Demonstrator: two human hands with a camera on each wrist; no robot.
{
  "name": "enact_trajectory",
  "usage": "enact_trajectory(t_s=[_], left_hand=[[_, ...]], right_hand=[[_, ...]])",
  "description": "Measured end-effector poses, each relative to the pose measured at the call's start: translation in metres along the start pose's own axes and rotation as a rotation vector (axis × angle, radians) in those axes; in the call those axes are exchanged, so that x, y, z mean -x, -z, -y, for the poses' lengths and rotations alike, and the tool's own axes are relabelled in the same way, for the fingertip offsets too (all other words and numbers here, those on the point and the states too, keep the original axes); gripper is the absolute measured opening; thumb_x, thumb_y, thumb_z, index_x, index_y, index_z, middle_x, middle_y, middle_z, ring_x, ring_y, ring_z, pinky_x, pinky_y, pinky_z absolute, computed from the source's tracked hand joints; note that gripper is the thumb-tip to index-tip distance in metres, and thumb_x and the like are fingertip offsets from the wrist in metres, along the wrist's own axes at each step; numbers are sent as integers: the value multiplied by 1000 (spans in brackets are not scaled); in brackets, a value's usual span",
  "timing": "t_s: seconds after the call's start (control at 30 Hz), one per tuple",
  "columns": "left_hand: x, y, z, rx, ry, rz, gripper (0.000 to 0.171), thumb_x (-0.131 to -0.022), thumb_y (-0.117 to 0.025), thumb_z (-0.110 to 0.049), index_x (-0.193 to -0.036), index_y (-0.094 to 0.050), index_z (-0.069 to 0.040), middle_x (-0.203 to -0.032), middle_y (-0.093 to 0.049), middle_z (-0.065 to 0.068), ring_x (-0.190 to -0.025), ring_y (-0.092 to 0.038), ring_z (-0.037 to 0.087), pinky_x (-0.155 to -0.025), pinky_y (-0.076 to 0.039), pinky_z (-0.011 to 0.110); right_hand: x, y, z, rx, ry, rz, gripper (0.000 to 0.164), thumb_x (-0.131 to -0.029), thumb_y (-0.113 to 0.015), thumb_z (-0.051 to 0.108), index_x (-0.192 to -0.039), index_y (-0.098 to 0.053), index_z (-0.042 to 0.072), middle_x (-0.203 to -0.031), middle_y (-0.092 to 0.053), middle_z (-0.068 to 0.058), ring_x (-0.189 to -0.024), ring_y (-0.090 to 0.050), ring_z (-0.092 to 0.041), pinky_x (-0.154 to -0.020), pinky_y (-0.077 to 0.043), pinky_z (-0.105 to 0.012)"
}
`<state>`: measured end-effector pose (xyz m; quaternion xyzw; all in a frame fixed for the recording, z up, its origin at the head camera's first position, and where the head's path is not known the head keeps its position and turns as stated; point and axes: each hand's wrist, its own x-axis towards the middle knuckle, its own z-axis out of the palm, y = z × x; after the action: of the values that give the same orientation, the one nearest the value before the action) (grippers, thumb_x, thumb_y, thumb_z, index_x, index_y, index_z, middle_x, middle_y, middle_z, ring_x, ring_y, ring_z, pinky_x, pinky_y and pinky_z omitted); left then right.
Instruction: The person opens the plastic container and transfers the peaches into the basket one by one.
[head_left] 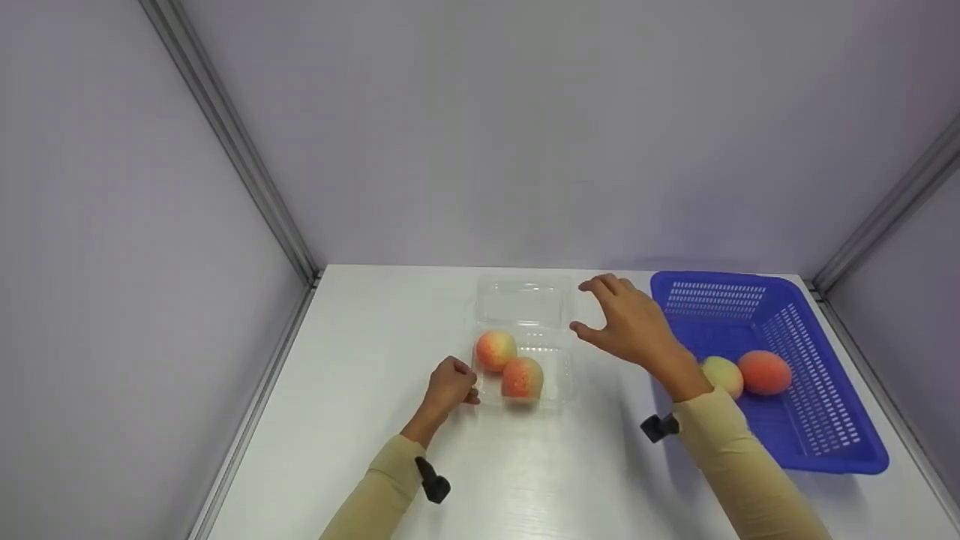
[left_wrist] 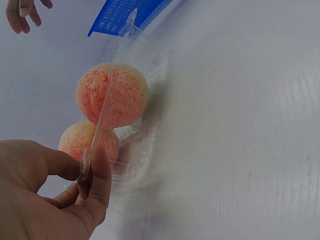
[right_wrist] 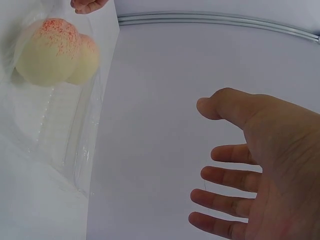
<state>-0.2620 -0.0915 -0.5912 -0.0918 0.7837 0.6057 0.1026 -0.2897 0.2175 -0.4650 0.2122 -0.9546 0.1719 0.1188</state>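
Note:
A clear plastic clamshell box (head_left: 556,375) lies with its lid (head_left: 523,302) folded back on the white table. Two peaches sit in its base: one (head_left: 496,350) at the back left, the other (head_left: 523,378) nearer the front. My left hand (head_left: 451,384) pinches the box's left rim between thumb and fingers, plain in the left wrist view, where the front peach (left_wrist: 113,95) shows behind the clear wall. To the right of the lid, my right hand (head_left: 628,319) is raised with fingers spread and holds nothing; in the right wrist view this hand (right_wrist: 265,165) has its palm bare.
At the right stands a blue plastic basket (head_left: 832,375) with slotted walls. Inside it lie an orange-red peach (head_left: 764,373) and a pale yellow one (head_left: 722,376), partly hidden by my right forearm. Grey walls with metal corner rails (head_left: 247,165) enclose the table.

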Motion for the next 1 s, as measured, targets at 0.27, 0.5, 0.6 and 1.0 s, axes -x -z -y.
enact_trajectory(t_s=[0.27, 0.5, 0.6, 1.0], left_hand=[[0, -1, -1, 3, 16, -5, 5, -98, -57, -4, -102, -55, -2, -94, -64, 15, -68, -66, 13, -65, -65, 28], [0, -1, -1, -9, 26, -9, 5, -99, -57, -4, -102, -55, -2, -92, -64, 13, -69, -65, 13, -65, -65, 28], [0, -1, -1, -10, 25, -12, 5, -98, -58, -4, -102, -55, -2, -94, -65, 15, -69, -65, 13, -66, -66, 30], [0, -1, -2, -49, 19, -8, 7, -101, -58, -5, -105, -56, -1, -93, -66, 14, -68, -66, 14, -70, -67, 34]], right_hand=[[-1, -3, 6, 14, 35, -7, 62, -91, -82, 43, -138, -62, 8, -137, -64, -13, -121, -65, -38, -92, -62, -56], [1, -6, 10, 16, 52, -9, 62, -90, -84, 42, -138, -63, 9, -136, -65, -13, -121, -66, -37, -92, -62, -54], [1, -7, 13, 10, 60, -3, 62, -90, -84, 42, -138, -63, 9, -136, -65, -13, -122, -65, -37, -95, -61, -54], [5, -16, 24, 3, 103, 5, 62, -90, -84, 42, -137, -63, 9, -134, -65, -11, -119, -65, -35, -92, -61, -53]])
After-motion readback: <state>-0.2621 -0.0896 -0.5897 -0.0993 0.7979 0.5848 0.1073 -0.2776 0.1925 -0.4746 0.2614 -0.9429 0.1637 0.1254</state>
